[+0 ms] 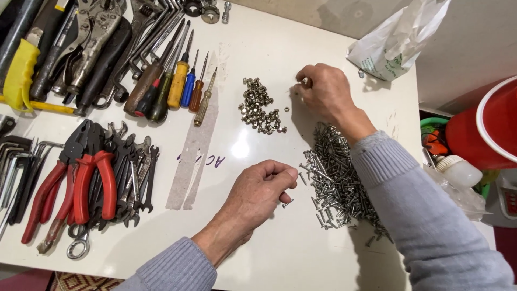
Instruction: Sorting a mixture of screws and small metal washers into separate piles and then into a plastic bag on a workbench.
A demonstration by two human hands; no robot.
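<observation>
A: Looking down at the white table (280, 32), what does the left hand (258, 188) have?

B: Its fingers are curled in, thumb against forefinger, pinching a small screw (287, 203) that sticks out just below the fingertips, right above the tabletop. It sits just left of the big pile of screws (336, 178).

A: And the right hand (323, 89)?

B: It reaches across to the far side, past the pile. The fingertips are pinched on something small and shiny, likely a nut (305, 81), though it is too tiny to be sure. That spot is just right of the heap of nuts (260, 106), near but apart from it.

A: So where do the two heaps lie?

B: The nuts are in the middle of the table; the screws lie to the right, partly under the grey right sleeve (425, 215).

A: What else is about?

B: A row of screwdrivers (180, 81) at the upper left, red-handled pliers (81, 178) and spanners (134, 172) at the left, a white plastic bag (393, 40) at the far right corner, and a red bucket (484, 129) beside the table.
</observation>
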